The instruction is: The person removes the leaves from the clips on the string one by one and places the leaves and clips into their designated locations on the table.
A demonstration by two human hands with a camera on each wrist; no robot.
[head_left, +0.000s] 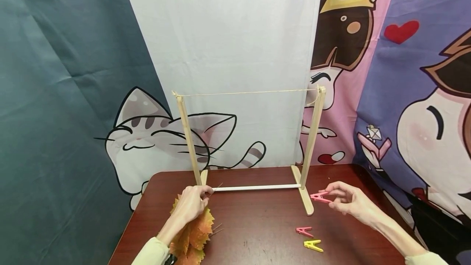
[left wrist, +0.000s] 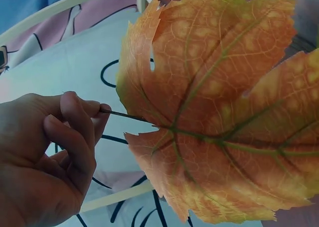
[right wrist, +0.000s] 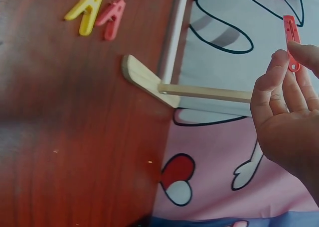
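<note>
My left hand (head_left: 192, 203) pinches the thin dark stem (left wrist: 127, 116) of an orange artificial maple leaf (left wrist: 219, 97) between thumb and fingertips. The leaf spreads out broad and veined in the left wrist view. More orange-yellow leaves (head_left: 195, 236) lie below this hand in the head view, partly covered by the forearm. On the other side, my right hand (head_left: 351, 203) holds a pink clothespin (head_left: 320, 197) by one end, just right of the wooden frame's foot. A second pink clothespin (head_left: 304, 231) and a yellow clothespin (head_left: 313, 245) lie on the table.
A wooden frame stands at the back, its left post (head_left: 188, 136) and right post (head_left: 312, 138) joined by a thin string (head_left: 246, 93) on top and a white rod (head_left: 257, 187) below. Behind the brown table (head_left: 254, 224) hangs a printed cloth (head_left: 235, 32).
</note>
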